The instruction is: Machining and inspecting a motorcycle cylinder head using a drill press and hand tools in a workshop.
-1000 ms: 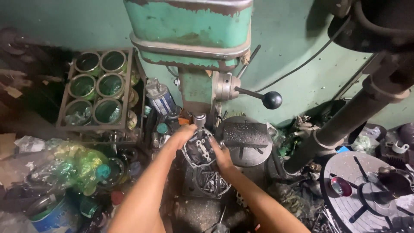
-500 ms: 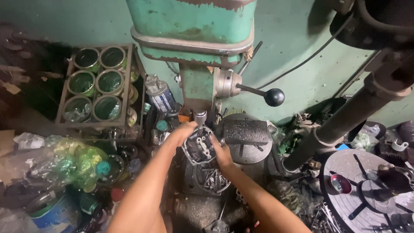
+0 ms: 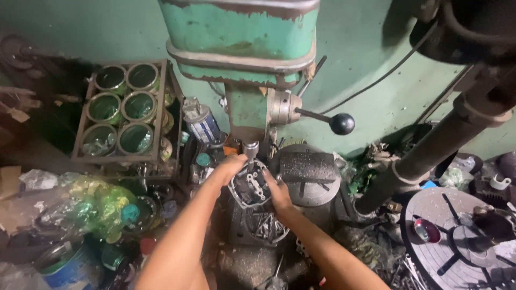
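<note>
A dark metal engine part (image 3: 250, 185) with a pale gasket-like rim sits under the spindle (image 3: 250, 148) of a worn green drill press (image 3: 244, 48). My left hand (image 3: 231, 167) grips its upper left edge. My right hand (image 3: 278, 193) holds its right side. Below the part lies a dark base (image 3: 260, 228) filled with metal shavings.
The press feed lever with a black ball knob (image 3: 342, 123) juts out to the right. A round grey press table (image 3: 309, 174) stands right of the part. A wire rack of green cans (image 3: 122, 110) is at left, and a slotted round plate (image 3: 457, 236) at lower right.
The view has shifted slightly. Both hands stay on the part under the spindle, with only small adjustments.
</note>
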